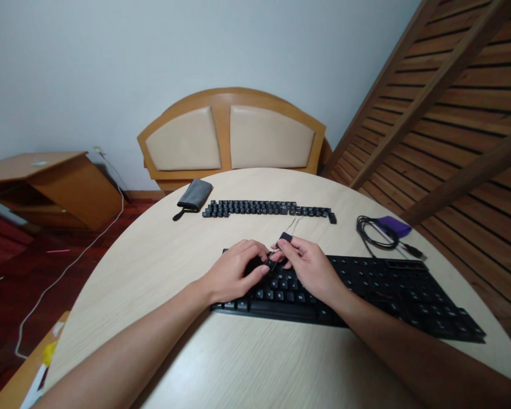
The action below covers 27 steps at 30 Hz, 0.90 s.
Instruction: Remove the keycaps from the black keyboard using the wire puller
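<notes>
Nearest, both bare forearms reach in from the near edge over the pale round table (153, 255). At the far left-near corner, beside the table, a yellow and white item (45, 360) lies on a wooden surface, too cut off to identify. The black keyboard (387, 289) lies across the table's near middle, running from below the hands out to the right, with many of its sockets bare. The hands meet over its left part, fingertips touching. The left hand (234, 272) rests curled on the keys, thumb and forefinger pinched on a small black keycap (271, 264), though the view is too small to be sure it is lifted off the board. The right hand (309, 267) rests its heel on the keyboard and pinches the black grip of a wire puller (286, 236), whose thin wires point away toward the far side. Farther right, a coiled black cable (377, 233) lies beside a purple item (394, 226). Beyond the hands, loose keycaps (268, 208) sit in neat rows, with a grey pouch (195, 195) just left of them. Past the table's far edge stands a wooden chair back (232, 136) with two cream pads. On the far left are a low wooden cabinet (55, 182) and a white cord (68, 267) trailing on the floor. Slatted wooden panels (464, 113) lean on the right.
</notes>
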Each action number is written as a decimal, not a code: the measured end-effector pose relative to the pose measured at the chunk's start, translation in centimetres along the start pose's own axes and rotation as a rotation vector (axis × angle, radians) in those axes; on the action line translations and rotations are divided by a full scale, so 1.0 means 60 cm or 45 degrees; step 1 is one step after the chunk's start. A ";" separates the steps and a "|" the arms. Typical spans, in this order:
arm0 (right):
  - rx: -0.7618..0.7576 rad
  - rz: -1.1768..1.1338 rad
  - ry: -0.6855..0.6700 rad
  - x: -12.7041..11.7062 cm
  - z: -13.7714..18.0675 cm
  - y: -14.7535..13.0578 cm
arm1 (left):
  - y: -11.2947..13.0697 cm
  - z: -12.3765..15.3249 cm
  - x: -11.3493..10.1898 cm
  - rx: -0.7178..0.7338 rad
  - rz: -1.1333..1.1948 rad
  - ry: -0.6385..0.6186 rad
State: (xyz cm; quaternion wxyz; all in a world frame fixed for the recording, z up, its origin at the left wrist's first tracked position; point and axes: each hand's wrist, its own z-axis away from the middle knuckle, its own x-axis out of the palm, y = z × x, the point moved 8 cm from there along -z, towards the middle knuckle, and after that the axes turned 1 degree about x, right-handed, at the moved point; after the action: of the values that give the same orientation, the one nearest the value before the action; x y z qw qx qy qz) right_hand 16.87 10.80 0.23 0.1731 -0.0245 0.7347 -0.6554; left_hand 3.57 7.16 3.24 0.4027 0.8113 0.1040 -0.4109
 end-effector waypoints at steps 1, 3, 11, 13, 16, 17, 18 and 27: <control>0.001 -0.008 0.007 -0.001 0.000 0.000 | 0.001 0.000 0.000 0.004 0.002 0.002; -0.002 -0.017 0.003 0.000 0.000 -0.001 | 0.000 0.000 0.001 -0.005 0.006 0.006; -0.074 0.043 0.011 0.001 0.001 -0.007 | -0.005 0.001 0.006 -0.005 0.040 -0.026; -0.070 0.046 -0.005 0.002 0.000 -0.004 | -0.007 0.002 0.006 -0.016 0.057 -0.032; -0.053 0.037 -0.017 0.002 0.000 -0.002 | -0.009 0.003 0.006 -0.033 0.069 -0.031; -0.040 0.032 -0.019 0.002 0.000 -0.001 | -0.010 0.003 0.006 -0.036 0.070 -0.031; -0.028 0.026 -0.022 0.002 -0.001 -0.001 | -0.010 0.003 0.006 -0.040 0.069 -0.033; -0.029 0.003 -0.053 0.004 -0.001 -0.006 | -0.020 0.009 0.006 -0.071 0.071 0.019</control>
State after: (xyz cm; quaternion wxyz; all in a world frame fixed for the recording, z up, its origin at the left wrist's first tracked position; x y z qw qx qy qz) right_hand 16.56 10.74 0.53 0.1889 -0.0393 0.7384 -0.6462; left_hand 2.90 7.46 2.10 0.4356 0.8054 0.0956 -0.3904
